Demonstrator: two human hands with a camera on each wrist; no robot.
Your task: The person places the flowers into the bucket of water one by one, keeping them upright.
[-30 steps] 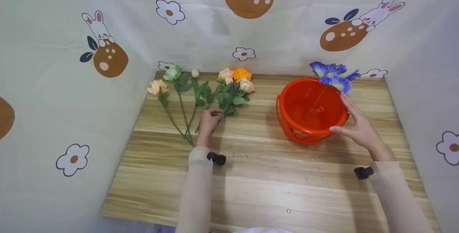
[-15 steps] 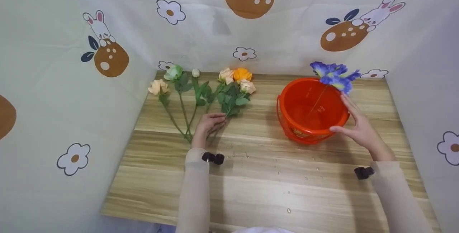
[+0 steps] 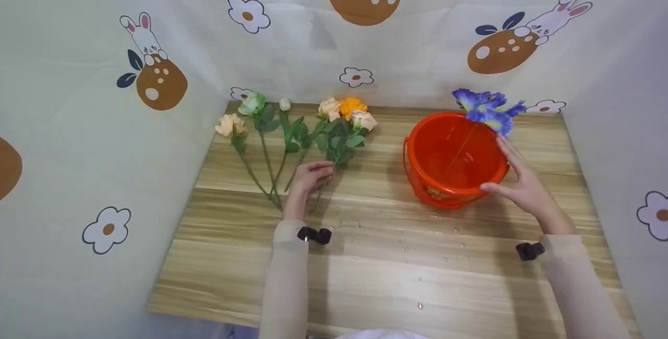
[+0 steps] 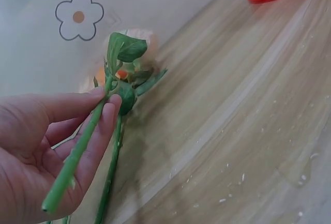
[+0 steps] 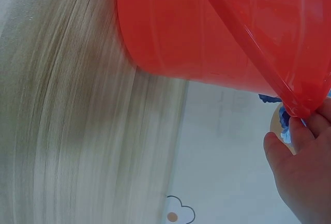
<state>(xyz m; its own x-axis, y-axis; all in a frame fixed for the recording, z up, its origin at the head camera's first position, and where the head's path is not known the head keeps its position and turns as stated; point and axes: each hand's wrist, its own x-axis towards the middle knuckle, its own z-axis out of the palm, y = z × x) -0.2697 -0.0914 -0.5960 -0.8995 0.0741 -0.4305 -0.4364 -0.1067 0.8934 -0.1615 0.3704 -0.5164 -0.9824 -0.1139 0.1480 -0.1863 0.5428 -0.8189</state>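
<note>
My left hand (image 3: 309,178) pinches the green stem of a pale peach rose (image 3: 364,120) between thumb and fingers. In the left wrist view the cut lower end of that stem (image 4: 72,164) points back past the palm, and its bloom is mostly behind leaves. Another peach rose (image 3: 329,109) and an orange rose (image 3: 353,107) lie close by it. My right hand (image 3: 528,189) rests on the right side of a red bucket (image 3: 425,182), fingers extended and thumb spread along the rim. A purple iris (image 3: 489,113) stands in the bucket, leaning on its rim.
Left of the left hand lie a peach rose (image 3: 230,125), a green rose (image 3: 252,103) and a white bud (image 3: 284,104), their stems crossing. Small clear drops or bits dot the wooden table (image 3: 365,271). A printed curtain (image 3: 292,52) rises behind.
My left hand has shifted slightly right, and the peach rose in its fingers has moved right a little with it. The right hand, the bucket and the iris stay put.
</note>
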